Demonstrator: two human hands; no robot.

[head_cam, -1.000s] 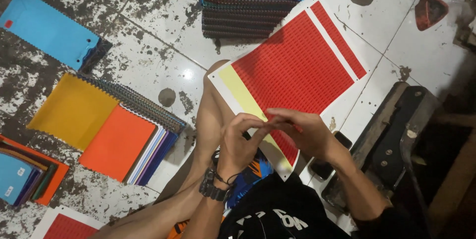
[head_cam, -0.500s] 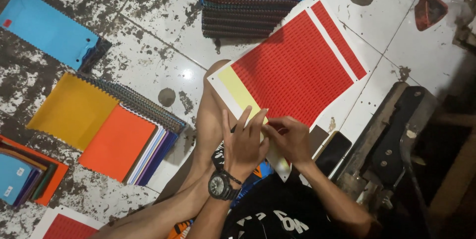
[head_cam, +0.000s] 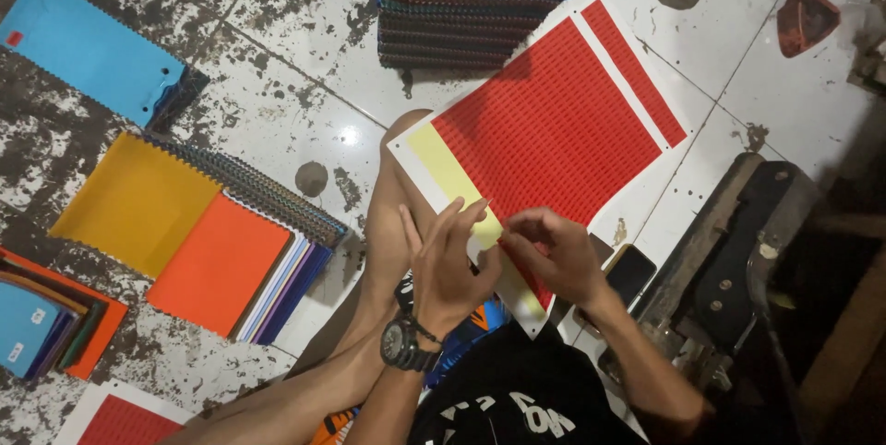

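A large white sheet covered with rows of small red stickers (head_cam: 554, 126) rests on my bent leg (head_cam: 388, 223) and the tiled floor. A pale yellow strip (head_cam: 443, 168) runs along its left edge. My left hand (head_cam: 448, 265), with a black wristwatch, lies on the sheet's near edge, fingers spread over the yellow strip. My right hand (head_cam: 554, 256) pinches at the sheet beside it, fingertips meeting the left hand's near the yellow strip. What the right fingers pinch is too small to make out.
Stacks of coloured swatch books lie around: blue (head_cam: 92, 48) far left, yellow and orange (head_cam: 175, 223) left, a tall blue-topped pile (head_cam: 471, 2) above. A phone (head_cam: 630, 271) lies by my right wrist. A dark metal machine (head_cam: 738, 260) stands right.
My hands have shifted slightly along the sheet's near edge; the left fingers now lie spread over the yellow strip and the right hand has drawn in closer to them.
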